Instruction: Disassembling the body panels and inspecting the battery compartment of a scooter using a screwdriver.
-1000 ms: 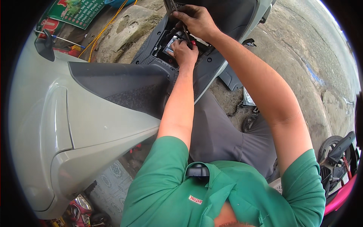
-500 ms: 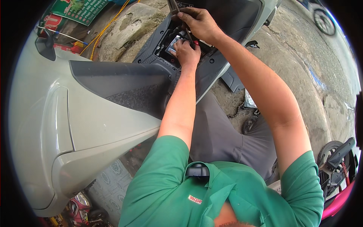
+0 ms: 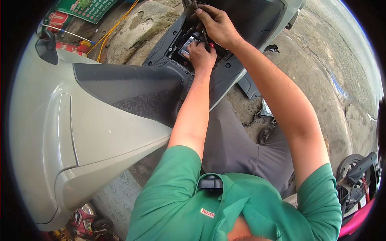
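In the head view, an opened compartment in the dark floor section of a pale grey-green scooter holds a light-topped, box-shaped battery. My left hand reaches down over the battery, fingers bent and partly hidden, with a small red piece by its thumb. Just above and to the right, my right hand is closed on a narrow dark strip. A thin dark length runs from there down toward the left hand; its lower end is hidden.
Rough rock and concrete lie beyond the scooter. A dark plastic panel rests on the ground at right, near a small silvery packet. Another motorbike stands at lower right. A yellow cord and a green sign are at upper left.
Both hands appear slightly lower and further right in the picture. The dark strip has shifted right with the right hand. A passing wheel at upper right is gone from view.
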Action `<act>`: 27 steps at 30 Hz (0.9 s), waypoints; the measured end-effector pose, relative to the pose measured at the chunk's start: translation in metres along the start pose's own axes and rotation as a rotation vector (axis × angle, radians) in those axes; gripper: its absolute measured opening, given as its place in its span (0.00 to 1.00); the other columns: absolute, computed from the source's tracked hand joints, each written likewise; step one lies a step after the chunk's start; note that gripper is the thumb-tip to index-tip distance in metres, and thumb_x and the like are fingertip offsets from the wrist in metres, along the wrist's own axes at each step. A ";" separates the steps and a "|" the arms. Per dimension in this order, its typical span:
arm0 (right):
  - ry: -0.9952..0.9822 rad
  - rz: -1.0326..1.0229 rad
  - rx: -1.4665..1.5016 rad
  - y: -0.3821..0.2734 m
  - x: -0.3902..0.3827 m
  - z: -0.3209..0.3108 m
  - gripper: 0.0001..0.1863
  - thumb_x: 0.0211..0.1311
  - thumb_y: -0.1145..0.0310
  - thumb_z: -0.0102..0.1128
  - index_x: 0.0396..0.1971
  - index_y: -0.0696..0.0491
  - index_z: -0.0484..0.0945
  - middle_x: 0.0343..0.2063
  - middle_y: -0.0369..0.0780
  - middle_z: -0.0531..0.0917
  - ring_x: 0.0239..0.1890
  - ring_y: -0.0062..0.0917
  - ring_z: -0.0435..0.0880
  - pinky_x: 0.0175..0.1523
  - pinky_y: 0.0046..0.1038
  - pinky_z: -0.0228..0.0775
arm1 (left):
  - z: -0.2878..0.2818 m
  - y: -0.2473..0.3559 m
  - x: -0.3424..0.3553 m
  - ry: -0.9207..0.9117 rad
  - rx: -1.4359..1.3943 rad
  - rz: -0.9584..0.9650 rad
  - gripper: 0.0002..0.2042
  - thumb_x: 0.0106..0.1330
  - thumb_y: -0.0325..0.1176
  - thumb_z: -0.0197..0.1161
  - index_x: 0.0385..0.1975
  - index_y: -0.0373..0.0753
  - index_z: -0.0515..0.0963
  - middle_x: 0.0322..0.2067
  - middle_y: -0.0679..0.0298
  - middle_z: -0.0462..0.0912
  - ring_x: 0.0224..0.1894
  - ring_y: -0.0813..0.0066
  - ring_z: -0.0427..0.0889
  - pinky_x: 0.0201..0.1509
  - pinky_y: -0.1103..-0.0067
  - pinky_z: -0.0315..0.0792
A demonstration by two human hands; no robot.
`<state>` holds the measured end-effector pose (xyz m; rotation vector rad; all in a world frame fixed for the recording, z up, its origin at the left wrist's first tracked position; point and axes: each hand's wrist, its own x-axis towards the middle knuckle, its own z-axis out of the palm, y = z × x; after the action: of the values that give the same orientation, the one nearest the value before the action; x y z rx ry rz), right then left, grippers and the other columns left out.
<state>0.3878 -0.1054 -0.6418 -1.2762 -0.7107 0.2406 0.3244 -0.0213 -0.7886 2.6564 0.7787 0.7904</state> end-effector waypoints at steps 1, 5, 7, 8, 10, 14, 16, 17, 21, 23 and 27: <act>-0.002 -0.018 -0.014 -0.001 0.000 0.002 0.18 0.71 0.62 0.67 0.51 0.60 0.82 0.36 0.37 0.89 0.33 0.15 0.82 0.41 0.22 0.77 | 0.000 -0.001 0.000 0.006 -0.001 0.002 0.16 0.59 0.46 0.71 0.39 0.41 0.86 0.52 0.59 0.79 0.63 0.54 0.71 0.69 0.38 0.56; 0.067 0.126 -0.078 -0.004 0.001 0.004 0.18 0.73 0.61 0.65 0.54 0.59 0.81 0.37 0.36 0.89 0.34 0.15 0.82 0.44 0.22 0.77 | 0.000 -0.002 0.001 0.006 -0.016 0.004 0.15 0.59 0.46 0.71 0.38 0.42 0.86 0.52 0.58 0.79 0.63 0.54 0.71 0.69 0.38 0.56; 0.102 0.207 -0.106 -0.002 0.002 0.001 0.19 0.74 0.61 0.64 0.55 0.58 0.81 0.38 0.35 0.89 0.34 0.15 0.82 0.44 0.22 0.77 | 0.000 0.000 0.001 0.002 -0.024 0.004 0.15 0.59 0.46 0.71 0.38 0.42 0.86 0.52 0.58 0.79 0.63 0.54 0.71 0.69 0.39 0.56; 0.059 0.150 -0.069 -0.001 0.002 -0.001 0.19 0.73 0.61 0.65 0.54 0.58 0.81 0.38 0.36 0.88 0.34 0.16 0.82 0.44 0.22 0.77 | -0.001 0.000 0.000 0.004 -0.023 0.002 0.15 0.59 0.46 0.71 0.38 0.42 0.86 0.52 0.58 0.79 0.63 0.54 0.71 0.69 0.39 0.56; -0.027 0.037 0.003 -0.002 0.002 -0.002 0.19 0.72 0.61 0.66 0.52 0.59 0.81 0.37 0.37 0.88 0.35 0.16 0.82 0.45 0.23 0.77 | -0.002 0.001 0.000 0.006 -0.020 0.001 0.15 0.59 0.46 0.72 0.38 0.42 0.86 0.51 0.59 0.79 0.63 0.54 0.71 0.69 0.39 0.56; -0.079 0.106 -0.066 -0.007 0.005 0.001 0.19 0.71 0.60 0.68 0.51 0.59 0.81 0.38 0.38 0.88 0.34 0.17 0.83 0.43 0.23 0.77 | -0.004 0.000 0.000 -0.028 -0.022 -0.001 0.13 0.61 0.44 0.71 0.38 0.43 0.86 0.52 0.60 0.79 0.62 0.54 0.71 0.68 0.38 0.57; -0.057 0.085 -0.151 -0.005 0.006 0.005 0.19 0.71 0.60 0.67 0.50 0.60 0.81 0.38 0.38 0.88 0.34 0.17 0.83 0.42 0.23 0.77 | -0.002 -0.002 0.000 -0.015 -0.009 0.009 0.13 0.61 0.43 0.71 0.39 0.43 0.85 0.51 0.60 0.79 0.62 0.54 0.71 0.67 0.38 0.57; -0.034 0.067 -0.238 -0.004 0.006 0.006 0.18 0.71 0.60 0.66 0.50 0.60 0.81 0.38 0.38 0.88 0.33 0.17 0.83 0.42 0.23 0.77 | -0.001 -0.002 -0.001 -0.005 0.002 0.018 0.12 0.62 0.43 0.70 0.39 0.42 0.85 0.51 0.60 0.79 0.62 0.54 0.72 0.67 0.38 0.58; -0.034 0.116 -0.175 -0.009 0.011 -0.001 0.18 0.72 0.60 0.65 0.50 0.60 0.81 0.37 0.37 0.87 0.32 0.17 0.83 0.41 0.23 0.77 | 0.003 -0.001 0.000 0.019 -0.001 0.037 0.12 0.64 0.41 0.69 0.39 0.41 0.83 0.50 0.59 0.79 0.62 0.53 0.72 0.65 0.39 0.59; -0.044 0.149 -0.105 -0.014 0.012 -0.005 0.18 0.72 0.60 0.65 0.50 0.60 0.81 0.37 0.37 0.87 0.32 0.17 0.83 0.41 0.23 0.77 | 0.004 0.001 0.001 0.027 -0.015 0.043 0.12 0.64 0.41 0.69 0.39 0.41 0.82 0.50 0.59 0.79 0.61 0.53 0.72 0.65 0.39 0.59; -0.089 -0.007 -0.229 -0.032 0.007 -0.009 0.20 0.72 0.55 0.65 0.47 0.60 0.82 0.35 0.40 0.88 0.31 0.18 0.83 0.41 0.24 0.77 | 0.004 -0.002 0.001 0.123 -0.083 0.056 0.13 0.64 0.42 0.70 0.37 0.39 0.80 0.45 0.58 0.81 0.55 0.53 0.77 0.62 0.47 0.65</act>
<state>0.3918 -0.1184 -0.6105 -1.4871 -0.8362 0.2161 0.3265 -0.0194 -0.7922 2.5855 0.6875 0.9863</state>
